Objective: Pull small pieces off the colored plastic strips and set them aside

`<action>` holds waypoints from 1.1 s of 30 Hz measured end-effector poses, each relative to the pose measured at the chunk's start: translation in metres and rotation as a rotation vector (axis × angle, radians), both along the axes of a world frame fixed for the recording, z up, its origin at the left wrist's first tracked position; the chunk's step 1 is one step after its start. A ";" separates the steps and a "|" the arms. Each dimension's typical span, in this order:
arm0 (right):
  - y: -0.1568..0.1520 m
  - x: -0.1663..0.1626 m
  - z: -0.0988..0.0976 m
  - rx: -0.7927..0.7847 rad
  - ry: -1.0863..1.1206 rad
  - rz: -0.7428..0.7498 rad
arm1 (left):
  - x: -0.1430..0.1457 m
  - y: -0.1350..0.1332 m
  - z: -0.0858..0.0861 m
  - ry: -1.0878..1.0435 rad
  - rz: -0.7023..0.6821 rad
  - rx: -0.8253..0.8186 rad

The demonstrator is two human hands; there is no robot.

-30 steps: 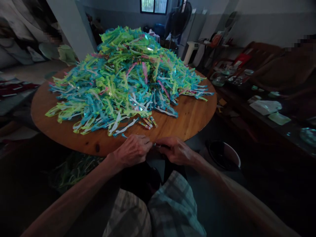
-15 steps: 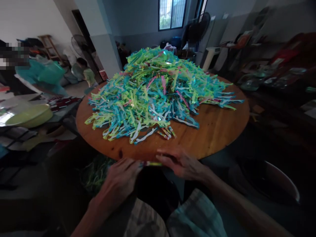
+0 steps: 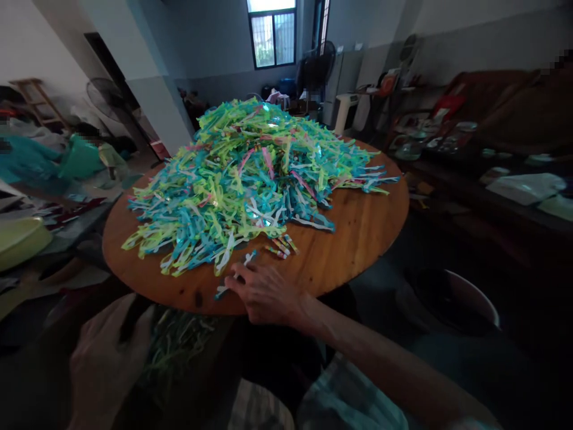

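Observation:
A large heap of plastic strips (image 3: 242, 179), yellow-green, blue, white and some pink, covers much of the round wooden table (image 3: 358, 233). At the table's near edge my right hand (image 3: 271, 292) is closed, its fingertips on a white strip with blue ends (image 3: 249, 257) that lies apart from the heap. Several short, striped, paper-like pieces (image 3: 282, 246) lie just beyond that hand. My left hand (image 3: 107, 358) is off the table at the lower left, thumb apart from the fingers and nothing visible in it. Beside it, under the table edge, are more greenish strips (image 3: 179, 346), dimly lit.
A yellow basin (image 3: 22, 242) stands on a side surface at the left. Two people are behind it, one in a blue-green top (image 3: 27, 158). A dark round tub (image 3: 456, 298) with a pale rim is at the lower right. Glass jars (image 3: 461, 136) stand farther right.
The slim coloured piece that was between my hands is out of sight. My left hand has moved left and down, off it. My right hand has moved left onto the white strip. The view has turned right.

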State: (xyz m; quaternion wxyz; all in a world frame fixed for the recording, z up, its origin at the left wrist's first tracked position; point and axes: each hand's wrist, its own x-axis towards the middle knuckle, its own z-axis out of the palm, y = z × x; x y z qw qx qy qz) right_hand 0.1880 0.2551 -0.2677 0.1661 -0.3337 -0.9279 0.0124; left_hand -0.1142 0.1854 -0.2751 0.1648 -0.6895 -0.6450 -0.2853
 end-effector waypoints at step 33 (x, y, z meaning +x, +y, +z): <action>-0.026 0.079 0.015 -0.267 -0.109 -0.288 | 0.159 0.077 0.020 0.288 -0.414 -0.486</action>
